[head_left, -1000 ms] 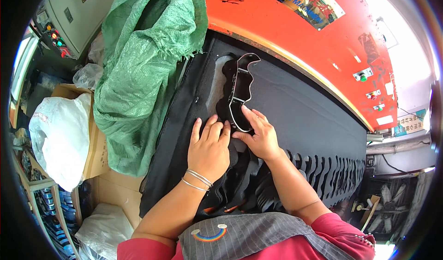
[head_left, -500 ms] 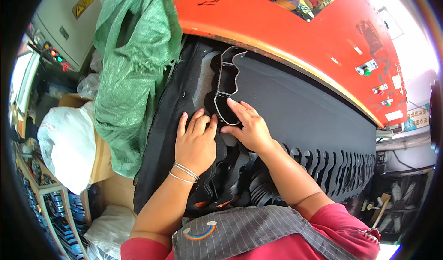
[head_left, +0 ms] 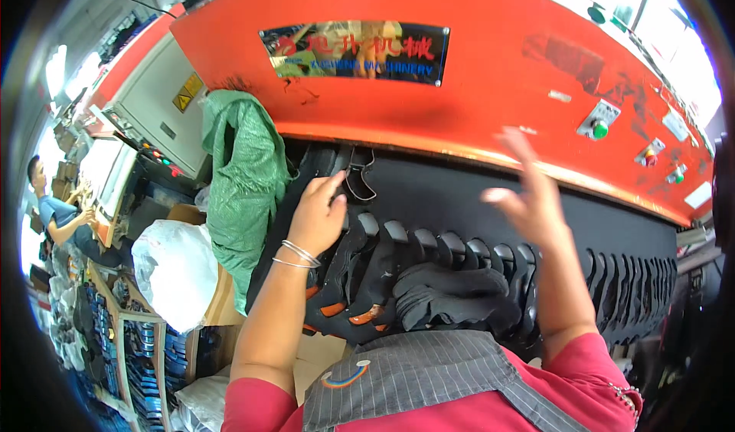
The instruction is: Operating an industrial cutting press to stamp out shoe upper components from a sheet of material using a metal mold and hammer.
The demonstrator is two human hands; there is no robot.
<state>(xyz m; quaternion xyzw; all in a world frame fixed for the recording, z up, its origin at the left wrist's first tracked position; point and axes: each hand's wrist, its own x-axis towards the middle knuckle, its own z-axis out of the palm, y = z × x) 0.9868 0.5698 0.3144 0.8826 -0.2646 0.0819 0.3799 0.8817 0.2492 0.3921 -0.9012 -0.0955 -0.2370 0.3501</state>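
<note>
A metal-strip cutting die [head_left: 361, 190] with a curved outline stands on the black sheet [head_left: 452, 194] near its far left end. My left hand [head_left: 315, 214] is at the die's left side, its index fingertip at or very close to the rim and the thumb apart. The other fingers are partly hidden. My right hand [head_left: 536, 202] is raised over the sheet, empty and blurred by motion, with thumb and fingers apart. Behind it is the orange-red machine front [head_left: 490, 72]. A pile of black cut pieces [head_left: 444, 294] lies close to my apron.
Wavy cut-outs line the sheet's near edge. Green button [head_left: 599, 129] and other controls sit on the machine's right side. A green woven sack [head_left: 243, 187], a white bag [head_left: 178, 267] and a rack [head_left: 142, 317] stand left. A person [head_left: 61, 210] works at far left.
My right hand has left the die and moved up and right. My left hand stays beside the die. The view has tilted up, showing more of the machine and a person at left.
</note>
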